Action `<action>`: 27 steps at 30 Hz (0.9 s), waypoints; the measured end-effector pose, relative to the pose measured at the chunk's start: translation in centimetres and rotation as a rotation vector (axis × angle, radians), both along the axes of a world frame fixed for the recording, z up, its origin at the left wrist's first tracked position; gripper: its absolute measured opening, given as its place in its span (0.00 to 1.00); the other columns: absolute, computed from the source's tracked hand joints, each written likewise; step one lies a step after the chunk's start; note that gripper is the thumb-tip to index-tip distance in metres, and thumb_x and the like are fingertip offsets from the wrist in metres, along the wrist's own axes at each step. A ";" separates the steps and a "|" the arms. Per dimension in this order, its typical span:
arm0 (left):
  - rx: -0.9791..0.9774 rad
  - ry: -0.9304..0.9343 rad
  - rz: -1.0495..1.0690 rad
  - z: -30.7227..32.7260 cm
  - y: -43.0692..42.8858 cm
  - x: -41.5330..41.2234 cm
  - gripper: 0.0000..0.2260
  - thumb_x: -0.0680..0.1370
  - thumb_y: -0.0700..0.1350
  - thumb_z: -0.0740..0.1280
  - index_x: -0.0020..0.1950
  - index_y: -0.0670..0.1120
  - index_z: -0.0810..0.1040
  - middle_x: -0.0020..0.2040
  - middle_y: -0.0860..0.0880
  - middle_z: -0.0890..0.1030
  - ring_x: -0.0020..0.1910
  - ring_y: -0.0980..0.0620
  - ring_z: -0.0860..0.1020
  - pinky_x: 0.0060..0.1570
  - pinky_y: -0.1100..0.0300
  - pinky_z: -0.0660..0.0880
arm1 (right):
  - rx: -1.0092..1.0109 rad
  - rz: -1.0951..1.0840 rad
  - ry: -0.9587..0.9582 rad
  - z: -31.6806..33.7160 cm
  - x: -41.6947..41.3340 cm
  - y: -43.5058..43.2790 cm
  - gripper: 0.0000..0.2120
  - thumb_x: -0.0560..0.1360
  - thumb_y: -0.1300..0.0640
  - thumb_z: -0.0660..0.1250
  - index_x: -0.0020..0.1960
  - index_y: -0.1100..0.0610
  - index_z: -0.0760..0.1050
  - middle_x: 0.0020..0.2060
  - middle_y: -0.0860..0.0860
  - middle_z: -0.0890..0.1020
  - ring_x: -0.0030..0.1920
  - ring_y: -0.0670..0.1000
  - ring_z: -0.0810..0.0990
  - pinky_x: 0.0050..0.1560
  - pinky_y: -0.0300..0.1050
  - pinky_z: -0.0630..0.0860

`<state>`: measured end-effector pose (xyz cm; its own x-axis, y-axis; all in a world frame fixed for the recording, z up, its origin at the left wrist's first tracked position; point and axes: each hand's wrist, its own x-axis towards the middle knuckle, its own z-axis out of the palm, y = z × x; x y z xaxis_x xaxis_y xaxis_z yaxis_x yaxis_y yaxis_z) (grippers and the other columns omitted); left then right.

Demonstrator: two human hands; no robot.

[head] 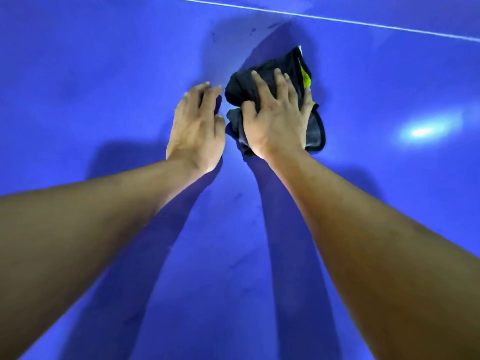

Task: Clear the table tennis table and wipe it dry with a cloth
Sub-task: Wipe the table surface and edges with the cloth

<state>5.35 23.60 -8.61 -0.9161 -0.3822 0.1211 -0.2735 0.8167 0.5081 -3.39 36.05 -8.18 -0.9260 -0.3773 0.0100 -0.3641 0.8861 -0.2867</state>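
Observation:
A bunched black cloth (pixel 293 66) with neon-yellow patches lies on the blue table tennis table (pixel 104 100). My right hand (pixel 278 118) presses down on the cloth with its fingers spread flat over it. My left hand (pixel 197 126) rests on the bare table just left of the cloth, fingers slightly bent, holding nothing. Both forearms stretch far forward over the table.
A white line (pixel 337 20) crosses the table at the top of the view. A bright light reflection (pixel 420 131) shows to the right of the cloth. A few dark specks (pixel 253 29) mark the surface beyond the cloth.

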 end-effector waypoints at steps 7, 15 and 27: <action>-0.049 0.039 -0.075 1.1 4.2 13.6 0.23 0.81 0.38 0.56 0.77 0.40 0.67 0.76 0.39 0.67 0.74 0.41 0.68 0.74 0.48 0.65 | -0.027 0.047 0.048 -0.1 11.4 3.5 0.29 0.80 0.43 0.49 0.81 0.44 0.59 0.81 0.54 0.58 0.81 0.52 0.54 0.79 0.62 0.42; -0.110 -0.080 0.042 1.6 13.1 34.2 0.25 0.81 0.41 0.57 0.79 0.43 0.65 0.78 0.45 0.66 0.77 0.42 0.65 0.72 0.44 0.65 | -0.060 0.112 0.044 0.1 26.3 9.2 0.29 0.80 0.43 0.51 0.81 0.45 0.61 0.81 0.54 0.60 0.81 0.52 0.55 0.79 0.63 0.44; -0.066 -0.158 0.065 1.0 17.1 45.6 0.26 0.82 0.47 0.51 0.80 0.41 0.64 0.81 0.44 0.62 0.80 0.45 0.59 0.79 0.49 0.54 | -0.090 0.104 -0.041 0.9 44.8 15.4 0.30 0.80 0.43 0.55 0.81 0.44 0.59 0.81 0.53 0.59 0.82 0.51 0.54 0.80 0.63 0.45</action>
